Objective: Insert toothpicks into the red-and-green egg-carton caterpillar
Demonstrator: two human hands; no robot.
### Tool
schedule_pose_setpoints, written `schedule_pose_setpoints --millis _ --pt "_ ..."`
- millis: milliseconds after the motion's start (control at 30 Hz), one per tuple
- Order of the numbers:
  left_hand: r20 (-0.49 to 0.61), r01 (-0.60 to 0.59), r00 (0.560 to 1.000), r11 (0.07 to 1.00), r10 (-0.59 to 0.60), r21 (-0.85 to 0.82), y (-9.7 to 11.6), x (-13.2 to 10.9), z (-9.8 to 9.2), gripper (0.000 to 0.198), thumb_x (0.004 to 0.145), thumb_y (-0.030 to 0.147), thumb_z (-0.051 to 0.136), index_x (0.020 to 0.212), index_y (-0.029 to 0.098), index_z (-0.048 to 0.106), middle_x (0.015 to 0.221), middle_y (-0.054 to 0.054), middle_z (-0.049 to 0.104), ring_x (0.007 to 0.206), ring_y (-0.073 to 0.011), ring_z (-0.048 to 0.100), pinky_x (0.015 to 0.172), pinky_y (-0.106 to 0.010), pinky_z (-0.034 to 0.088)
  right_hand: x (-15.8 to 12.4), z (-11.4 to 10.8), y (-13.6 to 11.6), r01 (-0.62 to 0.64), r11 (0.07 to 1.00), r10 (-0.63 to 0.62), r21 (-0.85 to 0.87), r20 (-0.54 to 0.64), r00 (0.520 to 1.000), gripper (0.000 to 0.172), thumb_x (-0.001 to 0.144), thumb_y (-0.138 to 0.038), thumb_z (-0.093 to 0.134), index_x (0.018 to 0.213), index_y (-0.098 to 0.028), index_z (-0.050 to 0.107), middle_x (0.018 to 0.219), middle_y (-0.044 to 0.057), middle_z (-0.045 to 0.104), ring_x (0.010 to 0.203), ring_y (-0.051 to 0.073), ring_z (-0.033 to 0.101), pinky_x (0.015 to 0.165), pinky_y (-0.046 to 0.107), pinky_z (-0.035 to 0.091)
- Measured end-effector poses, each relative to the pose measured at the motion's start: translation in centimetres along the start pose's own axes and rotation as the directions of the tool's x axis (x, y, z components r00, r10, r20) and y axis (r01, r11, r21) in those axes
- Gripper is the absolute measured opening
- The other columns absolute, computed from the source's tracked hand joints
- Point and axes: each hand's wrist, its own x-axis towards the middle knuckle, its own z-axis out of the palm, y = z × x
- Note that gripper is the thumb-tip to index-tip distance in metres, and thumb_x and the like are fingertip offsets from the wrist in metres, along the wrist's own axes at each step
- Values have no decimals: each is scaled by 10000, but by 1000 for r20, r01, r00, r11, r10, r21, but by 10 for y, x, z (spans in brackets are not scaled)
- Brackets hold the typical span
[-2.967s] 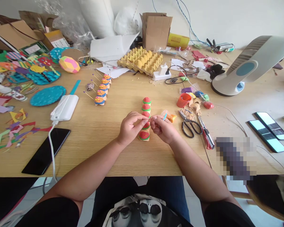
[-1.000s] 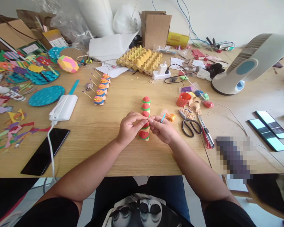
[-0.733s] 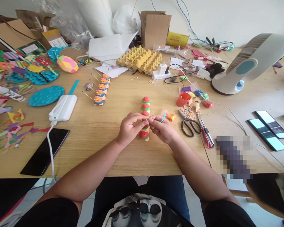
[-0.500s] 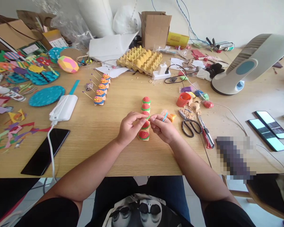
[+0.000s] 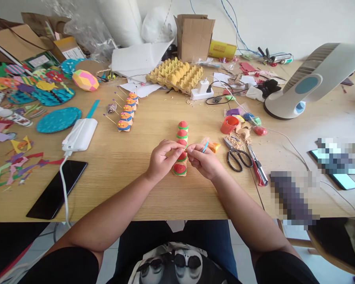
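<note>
A caterpillar-like strip of egg-carton cups (image 5: 180, 169), covered in red and green, stands on the table in front of me. Above its middle, my left hand (image 5: 165, 157) is closed in a pinch; what sits between its fingertips is too small to make out. My right hand (image 5: 203, 159) is also closed, its fingertips meeting the left ones. A thin blue stick-like tool (image 5: 205, 146) pokes out of the right fist. Behind that hand lies a bag of orange clay (image 5: 214, 147). A finished-looking orange and blue caterpillar (image 5: 127, 111) with pin-like sticks beside it stands further left.
Scissors (image 5: 239, 156), a red utility knife (image 5: 258, 167) and a red cup (image 5: 229, 124) lie to the right. A white fan (image 5: 310, 85) stands behind them. At left are a power bank (image 5: 82, 134), a black phone (image 5: 57, 191) and paper scraps. A yellow egg tray (image 5: 176, 75) sits at the back.
My hands stay almost in place, with a tiny shift of the right fingertips toward the left. At the far right, a blurred patch now covers part of the phones.
</note>
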Motion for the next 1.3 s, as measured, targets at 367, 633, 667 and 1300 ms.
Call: schedule_pose_setpoints --millis 367,633,667,1300 --pt "24 -42 999 999 43 -15 -4 0 1 141 945 372 700 938 242 753 926 -30 741 910 -179 673 858 -337 541 1 -2 -2 -12 1000 12 -1 -8 1000 327 676 -418 858 777 -183 655 572 -41 509 506 66 316 480 230 147" --pt "19 0 1000 1000 0 -30 -3 0 0 178 960 391 677 951 232 757 942 -38 741 907 -177 667 857 -331 530 1 -2 -2 -20 1000 20 3 5 1000 305 675 -391 849 777 -178 655 567 -42 508 504 64 329 477 221 150" --pt "20 -4 1000 999 4 -34 -3 0 0 173 955 390 686 946 233 756 937 -37 740 905 -176 666 854 -330 530 1 -2 -2 -20 1000 20 2 8 1000 303 678 -389 847 775 -178 652 568 -43 505 506 66 338 476 221 154" --pt "36 -82 996 997 82 -3 -4 0 1 75 911 298 753 930 225 753 894 -20 726 870 -158 651 836 -315 530 1 -2 0 -10 1000 10 -2 11 1000 365 648 -438 883 770 -178 658 573 -46 508 513 65 358 476 217 167"
